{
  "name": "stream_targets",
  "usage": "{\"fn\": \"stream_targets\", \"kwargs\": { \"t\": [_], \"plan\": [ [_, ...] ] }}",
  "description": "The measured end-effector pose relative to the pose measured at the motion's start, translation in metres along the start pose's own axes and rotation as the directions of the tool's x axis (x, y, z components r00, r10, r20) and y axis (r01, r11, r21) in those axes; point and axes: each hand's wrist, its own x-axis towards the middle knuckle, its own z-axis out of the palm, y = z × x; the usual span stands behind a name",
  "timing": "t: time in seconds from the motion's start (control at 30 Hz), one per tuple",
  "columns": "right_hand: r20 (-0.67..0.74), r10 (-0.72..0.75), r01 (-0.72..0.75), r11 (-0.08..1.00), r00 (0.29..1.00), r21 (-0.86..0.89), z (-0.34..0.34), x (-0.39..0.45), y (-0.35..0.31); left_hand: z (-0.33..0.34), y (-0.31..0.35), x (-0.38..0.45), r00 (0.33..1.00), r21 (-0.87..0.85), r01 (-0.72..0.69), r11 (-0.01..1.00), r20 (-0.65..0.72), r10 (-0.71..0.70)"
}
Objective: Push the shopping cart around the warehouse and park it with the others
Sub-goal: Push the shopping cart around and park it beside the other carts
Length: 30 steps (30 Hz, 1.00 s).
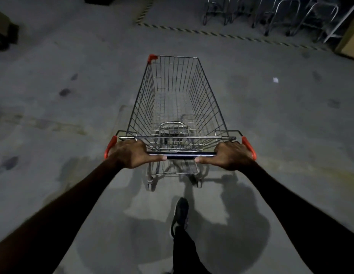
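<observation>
Head view: cart (pixel 178 99) sits centre frame on the concrete floor (pixel 73 62), wire basket empty, nose pointing away toward the upper right. Left hand (pixel 132 154) wraps the left end of the black handle bar (pixel 182 155), fingers curled over the top, thumb laid along the near side; grip holding the bar. Right hand (pixel 231 156) does the same at the right end, thumb pointing inward; grip holding the bar too. Both sit just inside the orange end caps (pixel 108 147). One orange corner bumper shows on the basket's far left corner. Parked carts (pixel 271 14) stand in a row at the top right, behind a yellow-black striped floor line (pixel 211 33), well apart from the cart. Dark box (pixel 4 32) at the far left edge, a tan panel (pixel 350 40) at the far right. One dark shoe (pixel 180 214) on the floor behind the cart's rear wheels; small white scrap (pixel 275 80) on the floor to the right.
</observation>
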Motion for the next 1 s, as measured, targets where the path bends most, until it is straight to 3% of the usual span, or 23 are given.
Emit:
{"fn": "stream_targets", "kwargs": {
  "t": [0.37,0.8,1.0],
  "plan": [
    [0.027,0.043,-0.043,0.999,0.999,0.019,-0.1,0.222,0.021,-0.098,-0.051,0.226,0.989,0.047,0.083,0.995,0.12,-0.088],
    [-0.011,0.061,-0.061,0.997,0.998,-0.053,-0.184,0.511,0.05,-0.188,-0.143,0.51,0.998,-0.015,0.041,0.999,0.05,-0.04],
    [0.026,0.111,-0.11,0.992,0.993,-0.064,-0.234,0.64,0.057,-0.25,-0.178,0.627,0.994,0.004,0.052,0.999,0.097,-0.052]
  ]
}}
